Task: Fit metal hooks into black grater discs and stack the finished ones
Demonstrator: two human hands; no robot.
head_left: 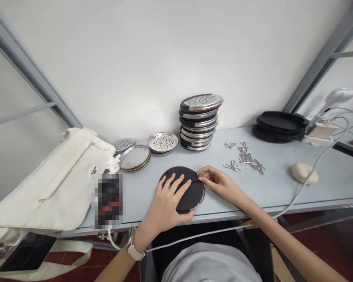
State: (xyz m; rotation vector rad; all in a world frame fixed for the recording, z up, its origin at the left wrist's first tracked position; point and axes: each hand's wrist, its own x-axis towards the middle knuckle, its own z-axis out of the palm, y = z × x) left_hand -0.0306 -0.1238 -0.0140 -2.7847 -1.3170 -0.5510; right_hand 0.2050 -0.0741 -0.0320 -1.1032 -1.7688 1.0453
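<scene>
A round black disc (181, 197) lies on the table near its front edge, with a seam across it and a shiny strip on its right rim. Spread over its top, the fingers of my left hand (169, 201) press it down from the left. At the disc's upper right edge my right hand (219, 182) pinches a small metal wire clip (199, 175) between thumb and fingertips. Several similar loose wire clips (248, 158) lie on the table beyond my right hand.
Behind the disc rises a stack of black-and-metal discs (198, 125). Perforated metal plates (162, 142) and metal rings (134, 158) lie left of it. Black trays (281, 125), a beige mouse-shaped object (304, 173) and a white cable (329, 147) are right. A white bag (61, 184) is left.
</scene>
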